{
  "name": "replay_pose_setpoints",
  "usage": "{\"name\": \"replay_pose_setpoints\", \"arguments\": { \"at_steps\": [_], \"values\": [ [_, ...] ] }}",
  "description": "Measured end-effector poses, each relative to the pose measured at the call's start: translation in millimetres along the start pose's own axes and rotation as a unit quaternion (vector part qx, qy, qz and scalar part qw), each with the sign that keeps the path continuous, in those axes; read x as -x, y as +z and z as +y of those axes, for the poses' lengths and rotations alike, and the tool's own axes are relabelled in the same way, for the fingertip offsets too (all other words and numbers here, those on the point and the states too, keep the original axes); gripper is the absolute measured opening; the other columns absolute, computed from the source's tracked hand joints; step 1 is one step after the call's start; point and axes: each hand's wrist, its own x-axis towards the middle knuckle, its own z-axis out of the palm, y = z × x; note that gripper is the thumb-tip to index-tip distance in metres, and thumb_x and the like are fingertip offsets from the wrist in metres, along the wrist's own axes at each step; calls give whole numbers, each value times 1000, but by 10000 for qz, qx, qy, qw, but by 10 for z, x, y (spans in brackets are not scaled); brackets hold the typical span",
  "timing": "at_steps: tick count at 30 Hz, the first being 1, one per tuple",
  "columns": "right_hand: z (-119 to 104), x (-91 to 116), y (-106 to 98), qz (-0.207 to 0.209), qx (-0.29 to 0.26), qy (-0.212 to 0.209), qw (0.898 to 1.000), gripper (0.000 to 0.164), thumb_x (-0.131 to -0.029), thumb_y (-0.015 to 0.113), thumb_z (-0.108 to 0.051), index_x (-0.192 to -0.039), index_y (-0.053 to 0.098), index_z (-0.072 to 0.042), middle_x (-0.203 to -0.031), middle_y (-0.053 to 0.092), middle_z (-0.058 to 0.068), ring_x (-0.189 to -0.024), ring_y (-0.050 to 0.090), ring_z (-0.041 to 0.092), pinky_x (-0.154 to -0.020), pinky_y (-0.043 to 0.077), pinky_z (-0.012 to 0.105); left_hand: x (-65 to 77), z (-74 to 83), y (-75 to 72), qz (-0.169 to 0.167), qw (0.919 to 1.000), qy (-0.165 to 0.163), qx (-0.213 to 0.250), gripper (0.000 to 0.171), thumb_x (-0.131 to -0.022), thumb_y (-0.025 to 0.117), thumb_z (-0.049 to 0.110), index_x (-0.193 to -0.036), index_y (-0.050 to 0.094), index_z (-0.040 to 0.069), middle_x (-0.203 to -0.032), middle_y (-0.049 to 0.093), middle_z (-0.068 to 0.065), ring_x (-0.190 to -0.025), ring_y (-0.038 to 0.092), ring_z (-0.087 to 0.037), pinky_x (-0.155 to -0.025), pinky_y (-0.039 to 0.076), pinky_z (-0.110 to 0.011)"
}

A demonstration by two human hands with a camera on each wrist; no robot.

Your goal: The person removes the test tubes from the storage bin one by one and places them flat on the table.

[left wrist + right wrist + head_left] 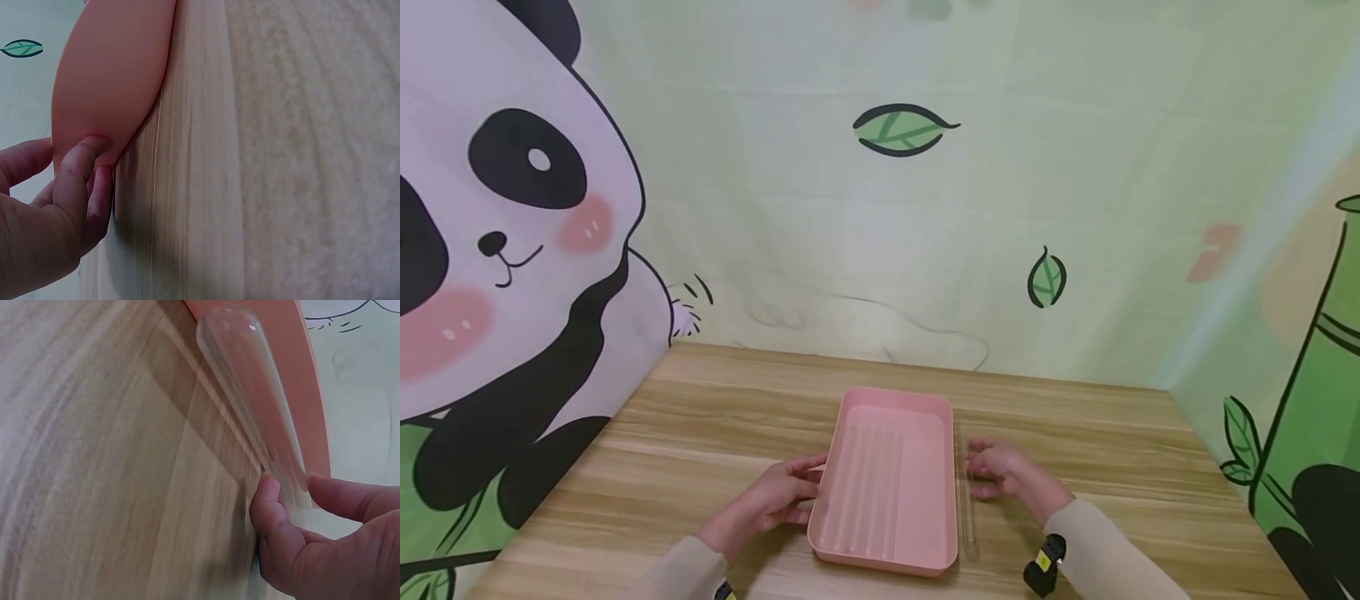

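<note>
A shallow pink tray lies on the table, longer side pointing away from me. Several clear tubes are lined up side by side in its left part. Against the tray's outer left wall rest the fingers of my left hand; in the left wrist view, bent fingertips touch the pink wall low down. My right hand pinches a clear round-ended test tube between thumb and fingers, just outside the tray's right wall. The right wrist view shows that test tube with its rounded end away from the hand.
The wood-grain table extends around the tray on all sides. Behind it hangs a pale green backdrop printed with a panda and leaves. A black device is on my right wrist.
</note>
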Motion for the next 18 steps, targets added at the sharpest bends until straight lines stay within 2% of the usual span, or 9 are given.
{"name": "replay_pose_setpoints", "arguments": {
  "at_steps": [5, 9, 18],
  "values": [
    [4, -35, 29, 147, 19, 24, 9999, 66, -90, 51, 12, -153, 31, 11, -133, 55, 27, -92, 56, 16, -76, 61, 36, 3, -1, -11, -82, 10000, 42, -4, 67, -93, 57, -6, -156, 32, -4, -152, 45, -35, -100, 67, -14, -77, 65, -36],
    [-11, -33, 67, 261, 65, 37, 9996, 65, -89, 54, 12, -151, 34, 11, -122, 57, 20, -91, 55, 17, -72, 60, 34, 2, -1, -10, -98, 9999, 40, 9, 67, -94, 57, -6, -156, 31, -5, -153, 43, -35, -101, 67, -15, -78, 65, -37],
    [-18, -39, 152, 457, 453, 1, 9979, 64, -90, 54, 12, -151, 34, 13, -144, 49, 34, -95, 58, 22, -58, 57, 23, 4, 4, -7, -55, 10000, 27, -24, 67, -94, 57, -6, -156, 32, -4, -152, 43, -36, -100, 67, -14, -75, 64, -33]
  ]
}}
